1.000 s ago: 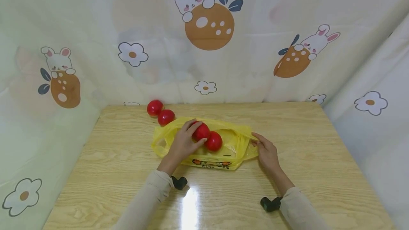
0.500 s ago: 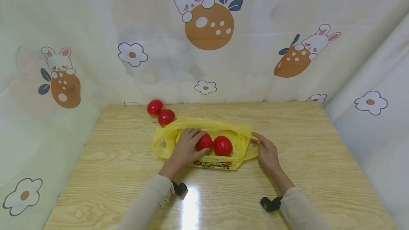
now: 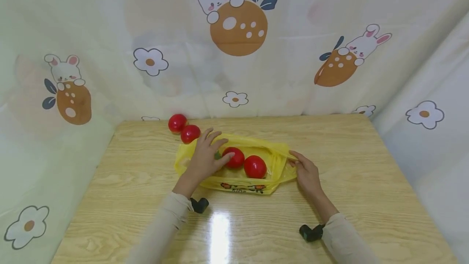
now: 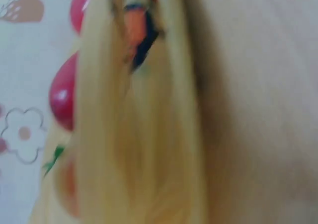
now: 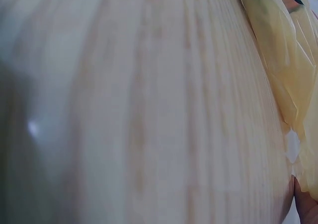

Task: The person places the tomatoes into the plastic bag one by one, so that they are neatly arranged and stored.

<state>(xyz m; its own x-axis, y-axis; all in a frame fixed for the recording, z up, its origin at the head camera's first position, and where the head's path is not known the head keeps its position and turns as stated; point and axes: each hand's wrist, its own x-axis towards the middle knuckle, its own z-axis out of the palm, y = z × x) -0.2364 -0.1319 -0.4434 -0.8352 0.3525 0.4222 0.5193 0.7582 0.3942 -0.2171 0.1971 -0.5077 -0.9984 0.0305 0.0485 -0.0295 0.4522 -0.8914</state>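
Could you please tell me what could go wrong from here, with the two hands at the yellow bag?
1. The right hand pinches one end of the yellow bag; if it slips, the crumpled opening might sag over the red round objects inside.
2. The loose red round objects lie on the table near the bag's far left corner; the left hand, fingers spread, could perhaps bump one and make it roll.

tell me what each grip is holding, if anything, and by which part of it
The right grip holds the bag by its right end, at the opening's edge. The left grip seems empty.
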